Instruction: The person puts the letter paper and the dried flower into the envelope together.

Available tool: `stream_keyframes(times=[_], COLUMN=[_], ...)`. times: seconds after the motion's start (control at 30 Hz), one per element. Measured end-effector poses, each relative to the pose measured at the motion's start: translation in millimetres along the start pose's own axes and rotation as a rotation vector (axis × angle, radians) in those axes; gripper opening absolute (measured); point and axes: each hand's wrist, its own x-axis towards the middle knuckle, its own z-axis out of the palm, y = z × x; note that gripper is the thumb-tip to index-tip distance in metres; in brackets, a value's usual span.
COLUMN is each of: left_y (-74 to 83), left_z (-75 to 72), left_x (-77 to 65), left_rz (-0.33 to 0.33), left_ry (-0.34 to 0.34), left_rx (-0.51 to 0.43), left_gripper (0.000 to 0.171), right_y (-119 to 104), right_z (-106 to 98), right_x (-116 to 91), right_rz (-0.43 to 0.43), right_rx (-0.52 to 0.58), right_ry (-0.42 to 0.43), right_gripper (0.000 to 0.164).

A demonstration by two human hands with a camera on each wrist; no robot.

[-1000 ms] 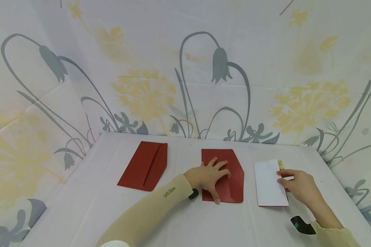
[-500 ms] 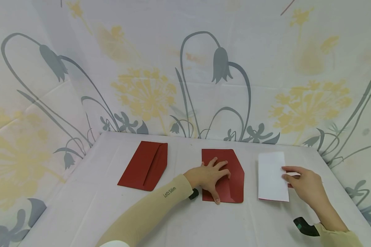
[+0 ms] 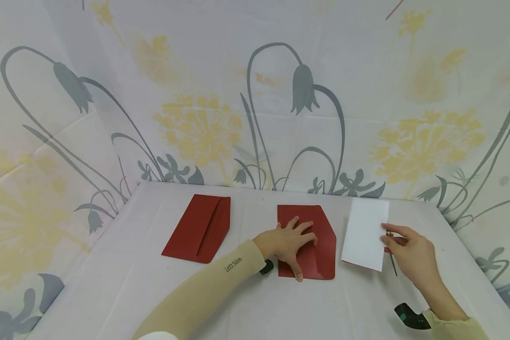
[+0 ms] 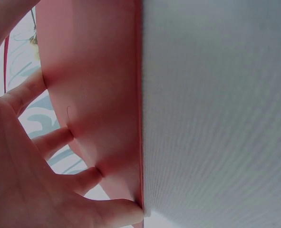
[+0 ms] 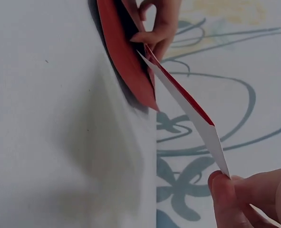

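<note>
My left hand [image 3: 286, 244] rests with spread fingers on a red envelope [image 3: 326, 231], which lies on the white table with its flap side to the right. In the left wrist view, the fingertips press against the red paper [image 4: 92, 85]. To the right, my right hand [image 3: 418, 255] pinches a folded card [image 3: 365, 231] by its right edge, thumb below and finger above. The card's visible face is white, with red along its lower edge. In the right wrist view, the card [image 5: 190, 107] is held above the table, its far end near the envelope [image 5: 123, 57].
A second red envelope [image 3: 191, 226] lies further left on the white-covered table [image 3: 255, 307]. A flower-printed cloth [image 3: 246, 127] stands behind the table and along its sides. Black wrist devices [image 3: 410, 317] hang by both wrists.
My right hand has lifted the card away from me, then brought it left toward the envelope, with its top tilting right. My left hand stays in place on the envelope.
</note>
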Motion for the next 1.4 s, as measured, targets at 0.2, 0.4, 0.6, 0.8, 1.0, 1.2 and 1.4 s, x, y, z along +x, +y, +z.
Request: stream_keyframes(times=[0.2,0.4,0.6,0.8,1.0,1.2,1.4], left_y=[0.1,0.9,0.0,0.0,1.0,0.9,3.8], left_z=[-2.5,-5.7,-7.6,-7.5,-7.8,-6.6,-4.7], left_x=[-1.8,-1.2,-0.6,-1.1,-1.6,-2.2,-2.0], left_rz=[-0.007,-0.003,-0.003,-0.003,-0.01,-0.013,-0.016], left_ry=[0.0,-0.001,-0.006,-0.012,-0.019,-0.022,-0.032], left_rx=[0.0,0.009,0.007,0.009,0.018,0.013,0.018], left_gripper=[0.087,0.088,0.088,0.088,0.088,0.086,0.086], right_y=[-2.1,-5.8,-7.5,-8.8,-13.0,-18.1,-23.8], right_z=[13.6,24.2,30.4,35.7,41.3,49.1,53.8], right_x=[-2.4,-3.8,-2.0,-1.9,-2.3,-3.8,-6.8], right_rz=[-0.028,-0.012,-0.035,-0.023,0.012,-0.062,-0.112], right_rx=[0.054,0.078,0.073,0.048,0.04,-0.019,-0.079], right_ry=[-0.02,-0.028,-0.028,-0.09,-0.147,-0.146,-0.134], right_gripper=[0.033,0.035,0.036,0.037,0.037,0.034,0.03])
